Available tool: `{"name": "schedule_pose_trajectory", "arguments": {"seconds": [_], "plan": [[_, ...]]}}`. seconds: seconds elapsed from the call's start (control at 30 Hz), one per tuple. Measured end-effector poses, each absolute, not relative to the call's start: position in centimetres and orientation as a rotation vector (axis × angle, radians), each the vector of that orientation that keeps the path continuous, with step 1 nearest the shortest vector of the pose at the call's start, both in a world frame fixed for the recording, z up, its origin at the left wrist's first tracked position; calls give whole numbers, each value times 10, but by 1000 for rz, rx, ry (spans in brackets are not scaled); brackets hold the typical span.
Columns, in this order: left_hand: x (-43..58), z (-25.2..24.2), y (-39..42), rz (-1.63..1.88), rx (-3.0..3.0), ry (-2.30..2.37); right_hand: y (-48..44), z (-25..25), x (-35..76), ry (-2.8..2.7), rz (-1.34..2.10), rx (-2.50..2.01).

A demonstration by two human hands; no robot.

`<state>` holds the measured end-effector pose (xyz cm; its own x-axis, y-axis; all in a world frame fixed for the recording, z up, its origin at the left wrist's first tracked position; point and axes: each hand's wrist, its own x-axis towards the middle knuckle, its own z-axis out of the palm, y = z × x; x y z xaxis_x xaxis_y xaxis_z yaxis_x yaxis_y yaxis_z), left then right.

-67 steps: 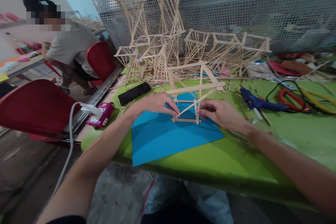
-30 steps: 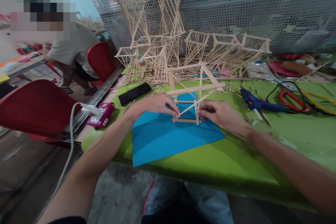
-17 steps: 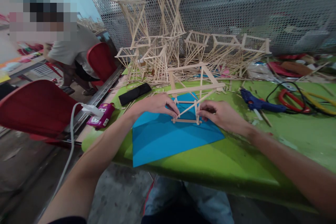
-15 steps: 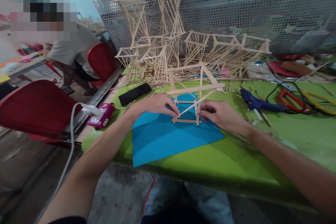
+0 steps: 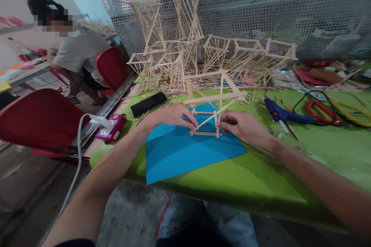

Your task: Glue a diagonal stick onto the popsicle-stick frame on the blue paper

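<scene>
A wooden stick frame (image 5: 216,95) stands on a blue sheet (image 5: 179,158), with a square of flat sticks on top and a smaller square at its base. My left hand (image 5: 178,116) pinches its left side near the lower end of a slanting stick. On the other side, my right hand (image 5: 236,123) is closed with thumb and finger on the right upright, just above the bottom corner. Parts of the sticks are hidden behind my fingertips.
Several stick towers (image 5: 185,11) and loose sticks fill the back, before a perforated metal panel (image 5: 275,4). A blue glue gun (image 5: 285,115) and red-handled tool (image 5: 320,112) lie right. A black case (image 5: 148,104) and purple power socket (image 5: 113,129) lie left. A person (image 5: 81,50) sits beyond.
Both hands and the stick frame hold almost exactly the same position. The seated person's head has shifted slightly.
</scene>
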<state>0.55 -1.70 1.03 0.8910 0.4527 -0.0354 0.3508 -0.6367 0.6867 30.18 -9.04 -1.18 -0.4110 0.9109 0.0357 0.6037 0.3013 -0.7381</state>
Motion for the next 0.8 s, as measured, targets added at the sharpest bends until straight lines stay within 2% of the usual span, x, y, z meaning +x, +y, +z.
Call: {"name": "schedule_pose_trajectory", "arguments": {"seconds": [0.8], "plan": [[6,4,-11,133,2262,514,-89,-13,304,-2114,935,-1343]]}}
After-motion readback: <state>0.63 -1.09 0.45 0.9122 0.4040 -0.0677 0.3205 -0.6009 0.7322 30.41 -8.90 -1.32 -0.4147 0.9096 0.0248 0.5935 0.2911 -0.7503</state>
